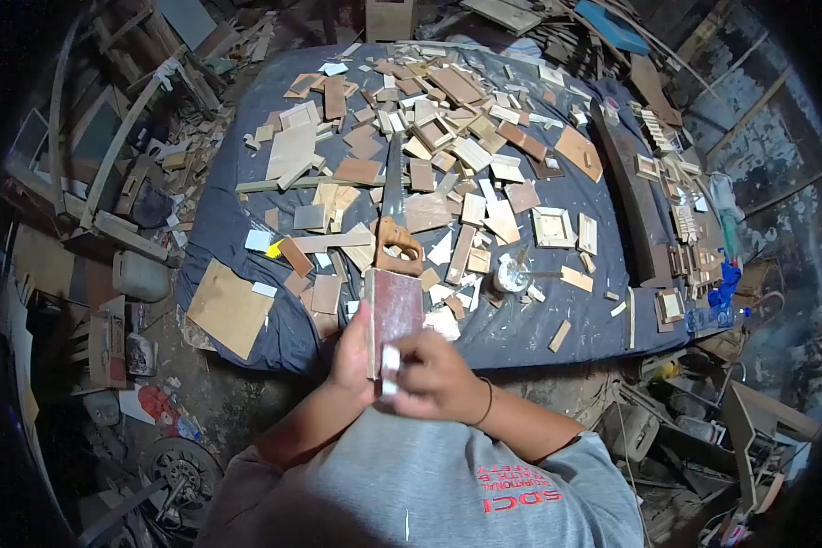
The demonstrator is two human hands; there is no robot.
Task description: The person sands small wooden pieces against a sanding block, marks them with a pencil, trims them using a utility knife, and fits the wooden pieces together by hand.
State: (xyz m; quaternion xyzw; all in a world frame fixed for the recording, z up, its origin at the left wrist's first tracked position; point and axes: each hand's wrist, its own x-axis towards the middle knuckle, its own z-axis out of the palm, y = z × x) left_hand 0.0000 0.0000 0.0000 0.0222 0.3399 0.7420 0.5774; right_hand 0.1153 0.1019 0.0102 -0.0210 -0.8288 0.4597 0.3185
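My left hand grips a reddish-brown wooden board by its left edge, close in front of my body. The board's face has pale, dusty streaks, and its long side shows a light edge. My right hand, slightly blurred, has its fingers curled at the board's lower right. They close on a small white piece against the board; whether it is folded paper or a block I cannot tell. Just beyond the board's far end, a handsaw with a wooden handle lies on the table, blade pointing away.
A dark cloth covers the table, strewn with wood offcuts and small frames. A paint-smeared can with a stick stands right of the board. A long dark plank lies at right, a square plywood panel at left. Scrap wood crowds the floor.
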